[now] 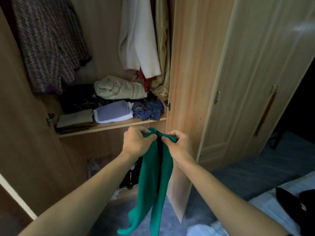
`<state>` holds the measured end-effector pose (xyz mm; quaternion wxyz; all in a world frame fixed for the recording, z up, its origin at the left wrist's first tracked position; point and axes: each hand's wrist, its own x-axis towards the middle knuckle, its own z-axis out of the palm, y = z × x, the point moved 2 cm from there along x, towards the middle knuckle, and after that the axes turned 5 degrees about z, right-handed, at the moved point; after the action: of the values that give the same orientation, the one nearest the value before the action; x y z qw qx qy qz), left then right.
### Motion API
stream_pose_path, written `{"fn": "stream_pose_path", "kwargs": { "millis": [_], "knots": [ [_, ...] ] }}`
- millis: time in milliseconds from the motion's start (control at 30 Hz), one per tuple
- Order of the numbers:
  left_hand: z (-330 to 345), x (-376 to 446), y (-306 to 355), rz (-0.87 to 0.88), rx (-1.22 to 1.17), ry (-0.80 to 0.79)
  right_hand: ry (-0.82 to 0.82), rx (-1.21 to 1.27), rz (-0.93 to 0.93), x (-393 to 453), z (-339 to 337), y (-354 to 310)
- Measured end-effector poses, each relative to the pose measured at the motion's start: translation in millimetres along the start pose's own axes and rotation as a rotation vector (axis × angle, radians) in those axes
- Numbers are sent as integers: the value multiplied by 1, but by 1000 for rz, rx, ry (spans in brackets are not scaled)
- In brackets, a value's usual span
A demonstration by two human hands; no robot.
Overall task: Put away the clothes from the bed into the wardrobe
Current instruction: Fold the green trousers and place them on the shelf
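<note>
A green garment (153,181) hangs down in front of the open wardrobe (187,65). My left hand (136,140) pinches its top edge on the left and my right hand (177,143) pinches it on the right, the two close together just below the shelf (112,127). The shelf holds several folded clothes: a lilac piece (112,111), a beige stack (75,120), a cream bundle (119,89). The bed (272,210) shows at the lower right with a dark garment (296,205) lying on it.
A patterned knit (49,45) and pale garments (139,40) hang from above inside the wardrobe. Both doors stand open, the right door (184,116) just beyond my right hand. Loose items lie on the wardrobe floor (126,179). A shut door (247,99) is further right.
</note>
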<state>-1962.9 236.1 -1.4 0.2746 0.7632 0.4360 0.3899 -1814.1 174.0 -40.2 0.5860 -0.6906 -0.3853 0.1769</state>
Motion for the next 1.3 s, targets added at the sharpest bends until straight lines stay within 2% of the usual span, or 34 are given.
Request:
{"fn": "stream_pose_path", "kwargs": {
  "millis": [200, 333, 400, 467, 567, 700, 800, 867, 1000, 1167, 1300],
  "knots": [
    [6, -11, 15, -43, -171, 21, -68, 122, -64, -12, -6, -14],
    [5, -16, 21, -85, -319, -2, -222, 234, -34, -29, -15, -25],
    [5, -20, 25, -107, -372, -38, -210, 206, -32, -36, -16, -28],
    [4, -24, 28, -141, -432, -110, -129, 161, -24, -37, -19, -26],
    [2, -33, 30, 12, -294, -216, -73, 111, -6, -34, -28, -20],
    [-16, -37, 20, 342, 119, -67, -80, 42, -17, -35, -48, -20],
    [-19, -32, 5, 366, 305, -150, -100, 55, -63, -38, -64, -29],
    [-16, -28, -3, 284, 233, -258, -121, 77, -93, -41, -74, -35],
    [-8, -22, -6, 134, -143, -410, -136, 115, -126, -50, -87, -41],
    [2, -25, 4, 297, -112, -490, -44, 131, -144, -67, -111, -39],
    [5, -41, 23, 451, -52, -414, -12, 87, -172, -86, -138, -37]
  ]
}}
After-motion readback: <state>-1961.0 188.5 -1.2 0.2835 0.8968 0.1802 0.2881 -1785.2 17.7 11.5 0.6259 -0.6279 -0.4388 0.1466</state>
